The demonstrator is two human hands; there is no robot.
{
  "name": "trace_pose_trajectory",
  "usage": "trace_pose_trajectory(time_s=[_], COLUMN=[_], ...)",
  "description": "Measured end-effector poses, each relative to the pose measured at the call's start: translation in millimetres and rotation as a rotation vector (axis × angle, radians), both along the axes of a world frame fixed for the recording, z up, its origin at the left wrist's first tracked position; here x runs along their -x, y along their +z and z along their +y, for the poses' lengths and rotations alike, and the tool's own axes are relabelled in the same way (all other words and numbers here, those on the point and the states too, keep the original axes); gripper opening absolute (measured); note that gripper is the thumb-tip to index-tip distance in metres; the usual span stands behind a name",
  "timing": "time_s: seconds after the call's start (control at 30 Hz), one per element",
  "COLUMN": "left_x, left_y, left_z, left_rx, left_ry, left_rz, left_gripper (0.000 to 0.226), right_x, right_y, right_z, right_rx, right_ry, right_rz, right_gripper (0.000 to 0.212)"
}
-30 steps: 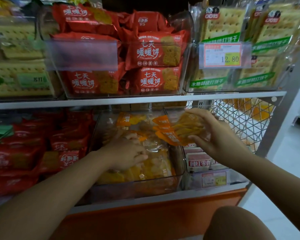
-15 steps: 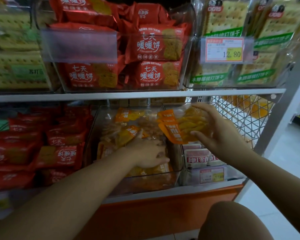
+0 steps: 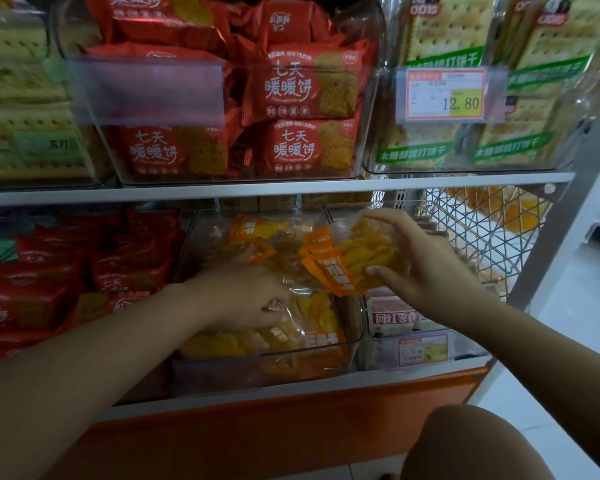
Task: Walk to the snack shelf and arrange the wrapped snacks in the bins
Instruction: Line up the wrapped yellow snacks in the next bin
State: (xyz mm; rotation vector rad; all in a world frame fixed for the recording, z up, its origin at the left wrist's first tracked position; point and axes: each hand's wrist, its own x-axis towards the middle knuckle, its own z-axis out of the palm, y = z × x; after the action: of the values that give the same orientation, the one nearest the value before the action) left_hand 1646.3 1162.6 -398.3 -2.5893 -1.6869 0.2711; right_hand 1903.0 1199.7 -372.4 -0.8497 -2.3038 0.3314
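My right hand (image 3: 426, 268) pinches a stack of orange snack packs (image 3: 357, 261) between thumb and fingers, just over the right edge of the clear bin (image 3: 267, 362) on the lower shelf. My left hand (image 3: 243, 299) is down on the packs in that bin, fingers curled; gripping or not, I cannot tell. Risk here: slick wrappers fan apart, and 1 could slide into the neighbouring white packs (image 3: 392, 313).

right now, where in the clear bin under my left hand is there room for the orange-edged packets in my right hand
Likeliest at the rear right of the clear plastic bin, between the left hand and the right wall, below the orange-edged packets in the right hand. The front is heaped with yellow snack packets.
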Motion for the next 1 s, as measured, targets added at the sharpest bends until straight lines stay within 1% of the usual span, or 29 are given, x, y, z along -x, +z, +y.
trace_pose_trajectory(time_s=[0.1,0.23,0.37,0.47,0.53,0.6,0.7,0.8,0.93,1.0], left_x=[12,29,39,41,40,40,41,40,41,42], left_y=[8,15,18,17,17,16,13,8,5,3], left_z=[-6,-15,-25,-29,-32,-34,-38,-40,-39,-41], left_rx=[0.001,-0.053,-0.063,-0.060,-0.054,-0.065,-0.079,-0.118,-0.151,-0.167], left_ry=[0.004,0.009,0.025,0.048,0.062,0.071,0.083,0.073,0.058,0.044], left_rz=[-0.021,-0.039,-0.072,-0.070,-0.067,-0.071,-0.074,-0.077,-0.140,-0.155], left_gripper=[0.020,0.018,0.012,0.017,0.021,0.024,0.032,0.051,0.057,0.057], right_x=[11,34,64,84,94,94,79,64,76,91], right_y=[6,13,13,4,-10,-21,-21,-11,3,2], right_z=[1,5,14,10,6,2,-6,-14,0,16], right_rx=[0.043,0.041,0.216,0.180,0.131,0.138,0.327,0.410,0.427,0.428], right_ry=[0.018,0.035,0.219,0.256,0.232,0.223,0.289,0.327,0.207,0.133], right_rz=[-0.203,-0.578,-0.813,-1.007,-1.101,-1.116,-0.975,-0.868,-0.672,-0.654], right_gripper=[0.062,0.066,0.070,0.071,0.069,0.065,0.051,0.053,0.046,0.043])
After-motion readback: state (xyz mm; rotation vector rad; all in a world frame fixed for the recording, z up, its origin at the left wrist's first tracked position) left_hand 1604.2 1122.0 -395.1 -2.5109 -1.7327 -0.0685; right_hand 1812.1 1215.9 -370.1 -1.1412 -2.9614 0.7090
